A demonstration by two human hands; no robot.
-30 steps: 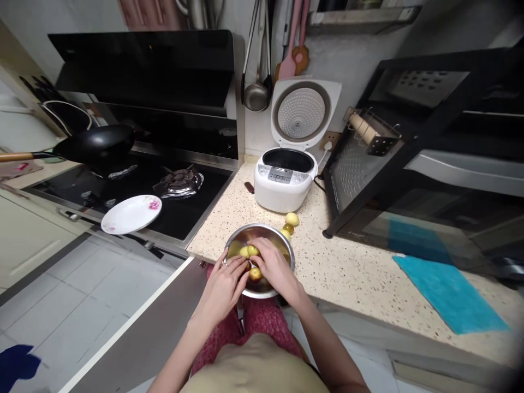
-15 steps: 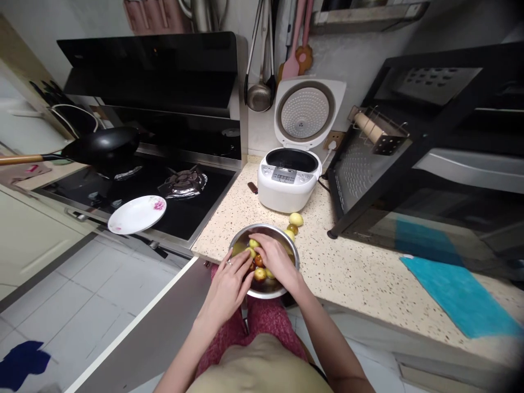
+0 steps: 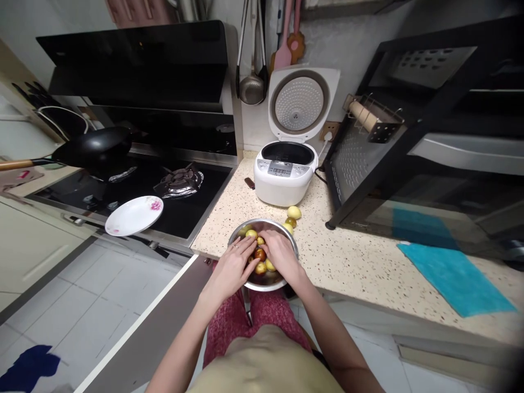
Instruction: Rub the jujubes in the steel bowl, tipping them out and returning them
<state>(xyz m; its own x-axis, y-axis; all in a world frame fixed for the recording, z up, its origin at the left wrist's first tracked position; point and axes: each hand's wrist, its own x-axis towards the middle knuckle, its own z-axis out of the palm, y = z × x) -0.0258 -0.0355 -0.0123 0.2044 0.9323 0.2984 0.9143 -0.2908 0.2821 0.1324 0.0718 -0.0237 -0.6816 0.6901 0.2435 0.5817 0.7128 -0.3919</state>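
Note:
A round steel bowl [image 3: 290,278] sits at the front edge of the counter, with several yellow-green and brown fruits that look like jujubes [image 3: 261,267] inside. My left hand [image 3: 233,267], a ring on one finger, reaches over the bowl's left side, its fingers stretched out against the fruit. From the right, my right hand [image 3: 280,254] curls into the bowl, fingertips closed on a small jujube [image 3: 260,240] between the two hands. My palms are hidden. More jujubes [image 3: 293,212] lie on the counter just behind the bowl.
Behind the bowl stands a white rice cooker [image 3: 282,183] with its lid up. On the left, a flowered white plate [image 3: 133,216] juts past the gas stove's [image 3: 196,207] front edge, near a black wok [image 3: 94,146]. A black rack [image 3: 347,202] and a teal cloth [image 3: 458,278] are at right.
My right hand has drawn back slightly to the right, its fingers more curled. The jujubes between my hands have shifted. The whole view has moved a little.

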